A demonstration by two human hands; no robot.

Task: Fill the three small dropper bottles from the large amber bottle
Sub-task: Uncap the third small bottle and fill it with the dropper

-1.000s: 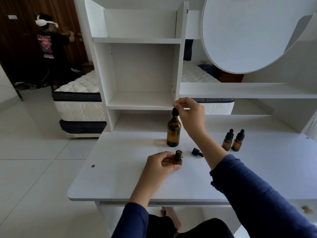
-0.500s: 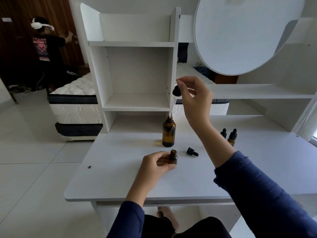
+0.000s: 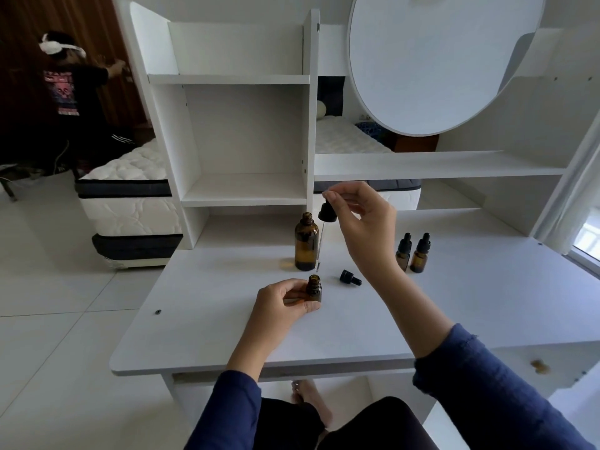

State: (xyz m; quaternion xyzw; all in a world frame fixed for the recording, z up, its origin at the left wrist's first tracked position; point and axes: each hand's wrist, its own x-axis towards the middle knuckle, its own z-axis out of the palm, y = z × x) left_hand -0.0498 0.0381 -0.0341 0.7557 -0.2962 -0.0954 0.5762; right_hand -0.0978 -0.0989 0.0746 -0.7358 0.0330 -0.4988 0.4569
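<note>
Your right hand [image 3: 363,228] pinches the large bottle's dropper [image 3: 326,212]; left fingers [image 3: 310,307] grip the open small bottle [image 3: 314,289]. Misaligned, its glass tip could drip onto the counter [image 3: 227,319].

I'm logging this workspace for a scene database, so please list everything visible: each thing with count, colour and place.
Large bottle: 1, amber, uncapped, upright mid-desk.
Open small bottle: 1, amber, in front of the large one.
Capped small bottles: 2, amber with black tops, side by side at desk right.
Loose dropper cap: 1, black, lying on the desk.
Large dropper: 1, black top, clear tube, above the open small bottle.
Desk: 1, white, with shelves.
Round panel: 1, white, upper right.
Mattress: 1, white and dark, behind.
Another person: 1, dark clothes, far left.
Left hand: holds the open small bottle.
Right hand: pinches the large dropper.
</note>
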